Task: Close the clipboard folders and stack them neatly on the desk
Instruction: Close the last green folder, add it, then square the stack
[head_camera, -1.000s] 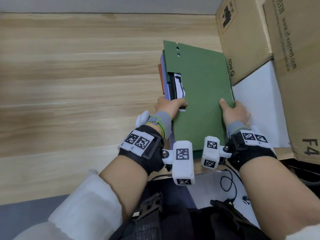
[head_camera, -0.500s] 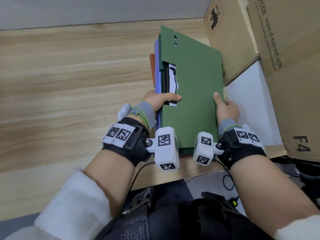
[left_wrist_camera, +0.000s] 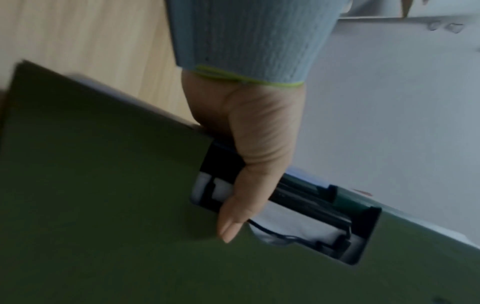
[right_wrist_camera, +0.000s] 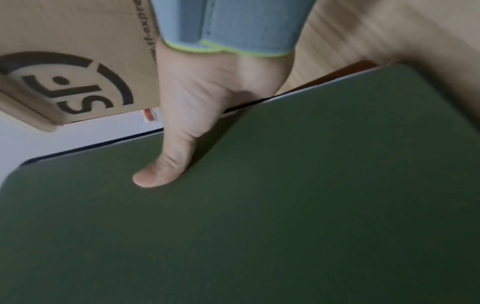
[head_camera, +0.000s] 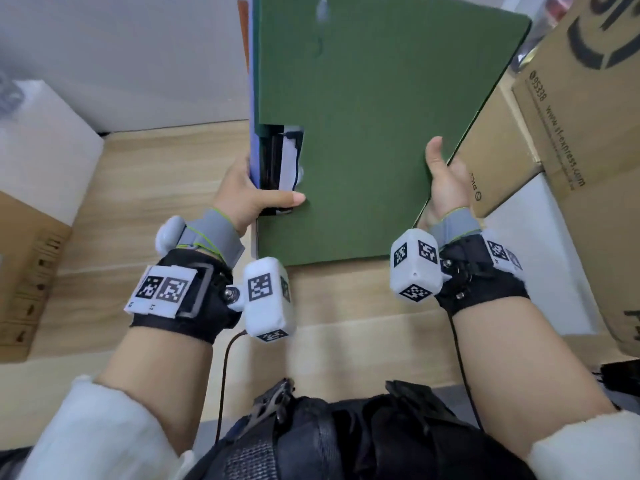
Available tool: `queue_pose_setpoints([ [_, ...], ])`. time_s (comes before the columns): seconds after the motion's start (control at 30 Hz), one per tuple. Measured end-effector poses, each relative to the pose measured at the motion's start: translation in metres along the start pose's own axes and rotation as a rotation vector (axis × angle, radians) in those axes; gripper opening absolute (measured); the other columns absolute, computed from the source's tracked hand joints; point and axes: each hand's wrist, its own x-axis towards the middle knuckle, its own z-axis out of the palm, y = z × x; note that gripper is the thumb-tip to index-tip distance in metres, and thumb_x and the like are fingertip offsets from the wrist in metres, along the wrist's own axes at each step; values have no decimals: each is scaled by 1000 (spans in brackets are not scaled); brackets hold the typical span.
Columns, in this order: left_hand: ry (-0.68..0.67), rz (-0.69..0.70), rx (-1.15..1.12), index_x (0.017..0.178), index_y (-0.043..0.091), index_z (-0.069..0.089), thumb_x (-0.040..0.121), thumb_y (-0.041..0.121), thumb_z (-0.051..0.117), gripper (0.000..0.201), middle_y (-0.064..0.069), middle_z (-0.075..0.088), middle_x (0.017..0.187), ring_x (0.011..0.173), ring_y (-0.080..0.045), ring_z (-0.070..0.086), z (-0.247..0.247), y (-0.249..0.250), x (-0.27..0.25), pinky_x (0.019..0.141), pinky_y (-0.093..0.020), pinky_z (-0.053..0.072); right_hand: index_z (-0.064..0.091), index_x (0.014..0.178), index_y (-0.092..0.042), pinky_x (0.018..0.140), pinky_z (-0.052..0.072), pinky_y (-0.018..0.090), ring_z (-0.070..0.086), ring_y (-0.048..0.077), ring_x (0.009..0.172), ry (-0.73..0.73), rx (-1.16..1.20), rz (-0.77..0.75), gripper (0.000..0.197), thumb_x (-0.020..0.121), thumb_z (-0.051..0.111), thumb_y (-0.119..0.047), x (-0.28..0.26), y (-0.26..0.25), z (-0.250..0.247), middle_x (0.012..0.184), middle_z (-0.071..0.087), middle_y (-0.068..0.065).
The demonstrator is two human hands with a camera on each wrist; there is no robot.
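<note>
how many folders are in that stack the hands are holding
3 can be told apart by colour: the dark green clipboard folder on top, a lilac edge just under it on the left, and an orange edge lowest. More may be hidden underneath.

A light wooden desk point(head_camera: 166, 174) with pale grain running across it carries the things, and it ends at a grey wall behind. On its right side stand large brown printed cardboard boxes point(head_camera: 581, 109) and, just beside them, a flat white block point(head_camera: 540, 258). On its left side a white box point(head_camera: 45, 133) sits near the back, with a brown cardboard box point(head_camera: 27, 282) in front of it at the near edge.
</note>
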Motion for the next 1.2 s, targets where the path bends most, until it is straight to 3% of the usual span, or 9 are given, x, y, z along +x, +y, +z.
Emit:
queue_pose_setpoints([
  [0.17, -30, 25, -75, 89, 3, 52, 39, 6, 79, 57, 11, 69, 56, 56, -3, 65, -16, -12, -8, 60, -17, 52, 57, 98, -22, 70, 54, 16, 69, -3, 82, -196, 140, -67, 84, 31, 81, -66, -17, 0, 11, 91, 71, -17],
  [0.37, -164, -11, -119, 107, -18, 47, 30, 38, 92, 106, 1, 74, 74, 74, -5, 70, -28, -13, -32, 69, -18, 54, 53, 101, -20, 71, 54, 16, 69, -3, 83, -252, 107, -104, 89, 27, 87, -58, -33, -1, 6, 84, 75, -18],
  [0.47, -178, 61, -71, 136, -17, 31, 35, 22, 91, 124, -7, 67, 95, 80, -17, 69, -35, -5, -38, 69, -30, 56, 51, 105, -24, 75, 52, 14, 67, -5, 90, -289, 85, -155, 88, 31, 89, -52, -41, -12, 3, 90, 73, -21],
  [0.6, -177, 120, -39, 140, -2, 35, 42, 12, 80, 108, -10, 56, 117, 104, -24, 60, -37, 9, -42, 82, -34, 54, 50, 107, -23, 79, 51, 15, 66, -5, 92, -314, 76, -226, 85, 35, 90, -44, -47, -31, 3, 91, 73, -22],
  [0.77, -145, 110, -146, 103, 10, 56, 23, 37, 94, 93, 11, 72, 83, 79, -4, 70, -45, 31, -51, 69, -24, 57, 50, 111, -19, 82, 52, 19, 67, 1, 96, -364, 102, -250, 81, 42, 90, -36, -50, -42, 2, 96, 74, -17],
  [0.83, -152, 138, -144, 110, -4, 50, 31, 19, 92, 92, 17, 74, 74, 74, 0, 70, -44, 41, -51, 67, -19, 57, 49, 113, -18, 84, 52, 22, 66, 3, 98, -349, 87, -255, 84, 43, 90, -37, -52, -44, 1, 97, 74, -16],
  [0.9, -137, 157, -160, 104, -1, 51, 41, 1, 79, 69, 17, 73, 69, 71, 1, 70, -38, 44, -47, 66, -18, 56, 51, 110, -19, 81, 52, 22, 68, 3, 95, -315, 77, -251, 83, 40, 91, -37, -53, -44, 2, 93, 74, -16],
  [1.03, -10, 239, -278, 128, -18, 37, 25, 10, 86, 118, 10, 70, 70, 65, -6, 69, -19, 48, -46, 62, -22, 54, 53, 104, -12, 69, 54, 19, 70, 1, 80, -224, 101, -287, 66, 48, 89, -9, -52, -47, 7, 79, 75, -15],
  [1.2, -24, 248, -308, 116, 0, 37, 40, 4, 72, 83, 12, 70, 67, 65, -7, 69, -11, 56, -40, 62, -22, 54, 52, 101, -13, 71, 54, 21, 70, 2, 81, -221, 145, -380, 48, 62, 72, 5, -47, -63, 3, 80, 75, -15],
])
